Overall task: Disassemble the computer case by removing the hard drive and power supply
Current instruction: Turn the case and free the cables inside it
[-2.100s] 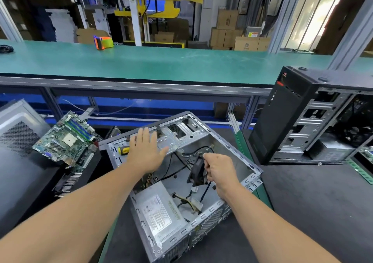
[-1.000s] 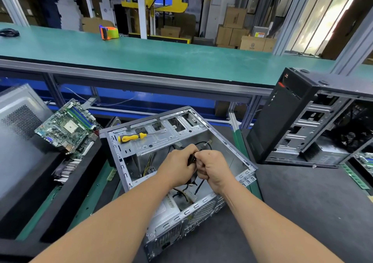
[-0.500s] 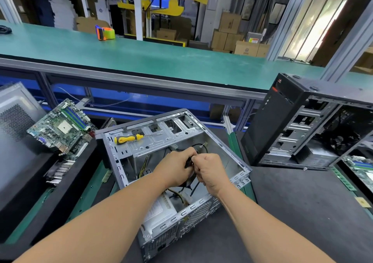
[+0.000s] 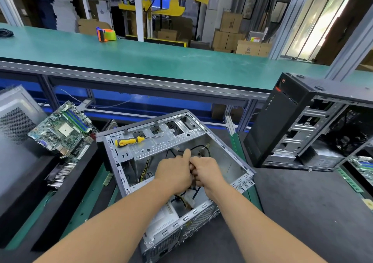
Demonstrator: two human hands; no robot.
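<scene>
Green workbench (image 4: 161,61) runs across the back of a factory floor, and below it a dark mat (image 4: 302,202) carries the open computer case (image 4: 226,147), lying on its side near the mat's front edge. Both hands meet in the middle of the case: the left hand (image 4: 173,174) and the right hand (image 4: 207,172) are curled knuckle to knuckle, pinching something small and dark between them — probably a connector on the black cables (image 4: 198,147), though the fingers hide it. The power supply (image 4: 161,220) sits at the case's near end, partly under the left forearm, with its white plug and yellow leads (image 4: 188,199) trailing loose just below the hands. No hard drive can be made out; if it is in the case, the drive-bay plate (image 4: 161,141) covers it.

My judgement is that the step in hand is pulling a cable joint apart. It should go best if each hand grips the plastic housing, not the wire, presses any latch first, and pulls straight along the plug's line — rocking gently only if it sticks. The sharp sheet-metal edges close by call for short, controlled pulls.

Counted: two computer cases, this one and a black tower (image 4: 282,121) standing upright at the mat's right; one yellow-handled screwdriver (image 4: 129,141) lying on the drive-bay plate; one loose motherboard (image 4: 62,127) at the left; one roll of tape (image 4: 106,34) on the workbench.
</scene>
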